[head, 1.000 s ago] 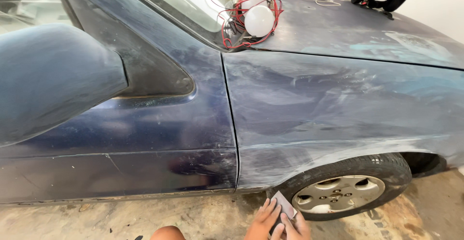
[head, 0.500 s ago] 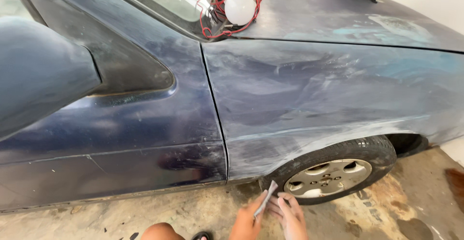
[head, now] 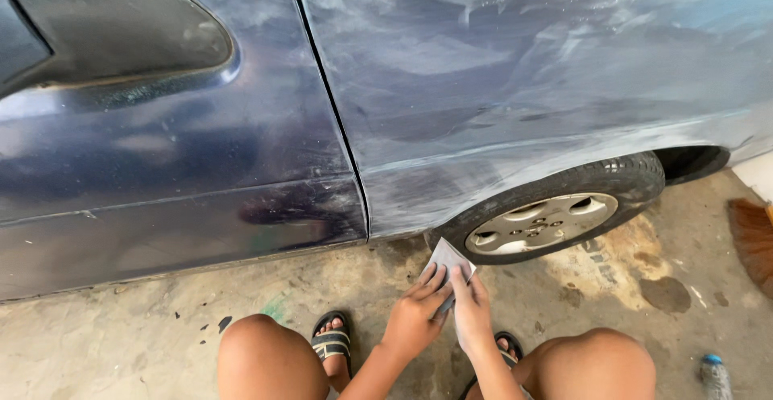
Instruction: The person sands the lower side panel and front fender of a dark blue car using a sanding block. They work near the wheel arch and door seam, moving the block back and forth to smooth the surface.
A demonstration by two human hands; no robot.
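Both hands hold one small grey sheet of sandpaper (head: pixel 448 257) low in front of the car's front wheel (head: pixel 547 221). The left hand (head: pixel 417 318) grasps the sheet from below with its fingers spread up along it, and the right hand (head: pixel 473 311) pinches its right edge; the two hands touch each other. The sheet sits just below and left of the wheel, near the tyre but apart from it.

Above the wheel, the dark blue fender (head: pixel 523 86) is dull and streaked with pale grey swirls across most of its surface. Left of the wheel, past the vertical panel gap, the door (head: pixel 177 167) is glossier and reflects its surroundings, with scuffs along its lower edge.

The floor (head: pixel 145 327) under the wheel is bare, stained concrete with dark blotches and small chips of debris. The person's knees and sandalled feet (head: pixel 332 342) rest on it below the wheel. Right of the wheel lie broom bristles (head: pixel 753 239), and a bottle with a blue cap (head: pixel 713 376) stands at the lower right.
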